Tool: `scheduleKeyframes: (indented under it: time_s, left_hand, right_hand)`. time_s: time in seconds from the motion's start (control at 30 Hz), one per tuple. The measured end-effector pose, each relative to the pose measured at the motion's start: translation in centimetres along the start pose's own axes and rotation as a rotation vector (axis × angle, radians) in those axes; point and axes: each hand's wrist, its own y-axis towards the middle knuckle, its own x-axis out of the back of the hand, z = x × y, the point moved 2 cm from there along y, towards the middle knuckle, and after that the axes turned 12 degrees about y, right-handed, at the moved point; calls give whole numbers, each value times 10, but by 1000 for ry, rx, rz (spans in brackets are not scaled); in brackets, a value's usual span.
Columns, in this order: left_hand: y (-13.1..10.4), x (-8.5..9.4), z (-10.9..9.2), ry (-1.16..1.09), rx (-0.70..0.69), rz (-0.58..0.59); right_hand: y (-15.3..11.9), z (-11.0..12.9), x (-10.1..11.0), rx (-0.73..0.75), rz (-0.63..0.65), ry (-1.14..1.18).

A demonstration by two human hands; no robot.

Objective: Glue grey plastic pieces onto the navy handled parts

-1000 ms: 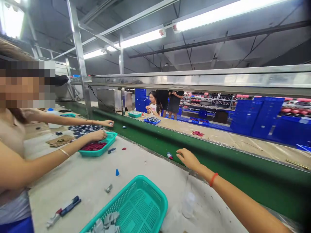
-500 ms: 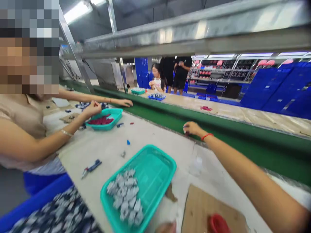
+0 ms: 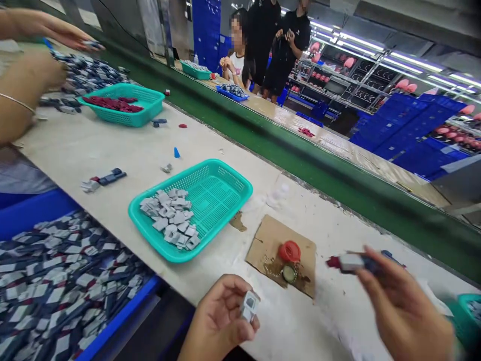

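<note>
My left hand (image 3: 220, 318) is near the table's front edge and holds a small grey plastic piece (image 3: 249, 305) between thumb and fingers. My right hand (image 3: 404, 308) is at the lower right, gripping a blurred part with a red tip, a grey middle and a dark blue end (image 3: 351, 262). Between my hands lies a cardboard scrap (image 3: 270, 239) with a red cap (image 3: 289, 250) and a small round lid (image 3: 289, 273) on it. A teal basket (image 3: 218, 193) holding several grey pieces (image 3: 171, 218) sits left of the cardboard.
A blue bin of dark blue and grey parts (image 3: 63, 286) is at lower left. A co-worker's arms (image 3: 26, 85) work at the far left by a teal basket of red pieces (image 3: 120, 103). The green conveyor (image 3: 300, 165) runs behind the table. People (image 3: 263, 45) stand beyond it.
My view tipped down toward the table. My right hand came back from the conveyor holding the red-tipped part. My left hand rose into view with a grey piece.
</note>
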Motion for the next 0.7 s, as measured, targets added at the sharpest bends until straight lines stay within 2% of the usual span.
scheduleKeyframes:
  time_s: [0.1,0.17,0.47,0.7]
  left_hand:
    - [-7,0,7,-27,56,-3]
    - [-12,0,11,-32,70,-7]
    - [-22,7,17,71,43,-42]
    - [-25,7,17,86,50,-41]
  right_hand:
    - [-27,17,-21,222,141,-51]
    - [-32,21,-32,314,166,-9]
    - [-36,17,-50,327,242,47]
    - [-38,19,-46,365,227,20]
